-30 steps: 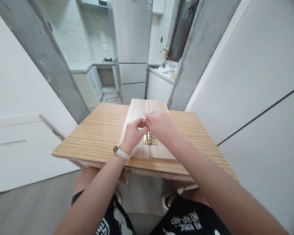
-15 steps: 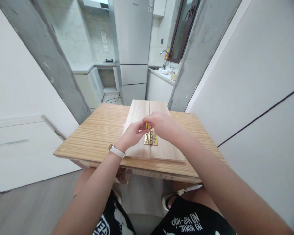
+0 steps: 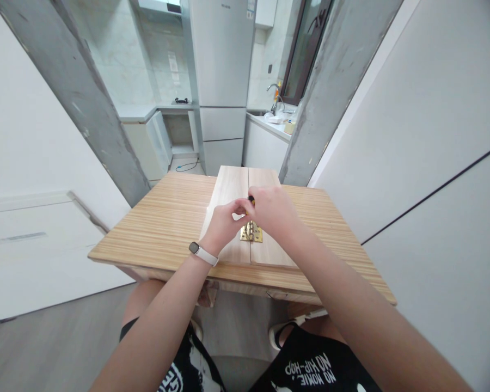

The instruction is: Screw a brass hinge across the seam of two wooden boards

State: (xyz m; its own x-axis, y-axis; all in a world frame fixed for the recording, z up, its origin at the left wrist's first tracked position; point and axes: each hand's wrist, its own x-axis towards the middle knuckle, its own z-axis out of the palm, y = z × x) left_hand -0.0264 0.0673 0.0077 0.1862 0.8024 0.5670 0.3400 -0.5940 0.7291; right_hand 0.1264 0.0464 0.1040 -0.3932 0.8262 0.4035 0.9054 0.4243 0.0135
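- Your left hand [image 3: 222, 223], with a white watch [image 3: 203, 253] on its wrist, sits just left of the brass hinge [image 3: 251, 233]. Its fingers are curled in, and the thumb and fingertips pinch toward the top of a small yellow-and-black tool [image 3: 250, 201]. I judge this is to steady the tool.
- The tool stands directly above the hinge, between your two hands. Only its yellow and black end shows, so I cannot tell what kind of tip it has. Its long axis seems to run near upright, pointing down at the hinge.
- The hinge lies flat across the seam of two pale boards [image 3: 232, 188]. Its knuckle runs along that seam, away from you. That placement lets each leaf rest on one board.
- Your right hand [image 3: 271, 209] hovers just right of the hinge and partly above it. It is closed around the tool's handle from the right side.
- The boards rest on the striped wooden table [image 3: 163, 223], beneath the hinge.
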